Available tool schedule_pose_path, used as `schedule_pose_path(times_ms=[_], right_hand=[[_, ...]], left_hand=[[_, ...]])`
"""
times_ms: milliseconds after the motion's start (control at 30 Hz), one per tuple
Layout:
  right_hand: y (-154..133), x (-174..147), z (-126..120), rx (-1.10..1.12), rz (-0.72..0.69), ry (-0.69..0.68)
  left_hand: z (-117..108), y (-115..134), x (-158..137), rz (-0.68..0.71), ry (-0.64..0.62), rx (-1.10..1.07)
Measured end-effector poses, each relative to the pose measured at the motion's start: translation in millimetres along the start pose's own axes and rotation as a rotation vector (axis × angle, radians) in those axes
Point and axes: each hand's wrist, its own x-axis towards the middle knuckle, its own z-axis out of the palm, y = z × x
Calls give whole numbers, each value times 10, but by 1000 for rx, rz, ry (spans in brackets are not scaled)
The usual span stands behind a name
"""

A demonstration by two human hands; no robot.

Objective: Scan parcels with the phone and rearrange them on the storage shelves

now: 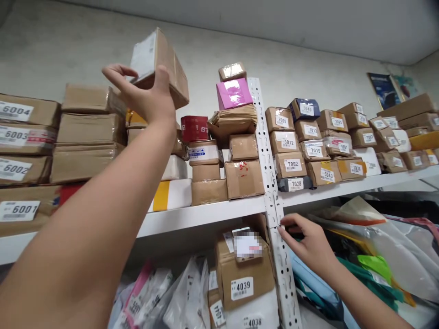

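Observation:
Raised above the top shelf, my left hand [147, 93] grips a brown cardboard box [173, 68] from below, thumb on one side and fingers on the other. A white label shows on the box's left face, and the box is tilted. My right hand [307, 244] is empty, thumb and fingers apart, close to the white perforated shelf post [274, 205]; whether the fingertips touch it I cannot tell. Beneath the held box, stacked parcels stand on the shelf, including a red box [194, 128] and a pink box [234, 93].
The white top shelf [206, 212] carries many numbered cartons, among them a box marked 6003 [20, 135] and one marked 7002 [291, 165]. Below are a carton marked 4039 [245, 274], plastic-wrapped parcels [188, 292] and bagged goods [377, 256]. A wall rises behind.

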Motion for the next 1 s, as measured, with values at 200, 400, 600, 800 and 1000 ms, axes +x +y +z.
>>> schedule_pose_path(times_ms=[200, 400, 600, 800, 1000], right_hand=[[196, 384, 128, -333, -418, 93], [393, 478, 198, -359, -572, 152], [614, 507, 209, -313, -687, 170], [713, 510, 263, -307, -711, 193], [750, 599, 332, -284, -733, 331]], left_hand=[[321, 526, 86, -498, 37, -99], [606, 720, -28, -263, 134, -82], [903, 706, -45, 11, 222, 22], [1233, 1040, 292, 22, 139, -34], [1719, 1348, 694, -14, -93, 36]])
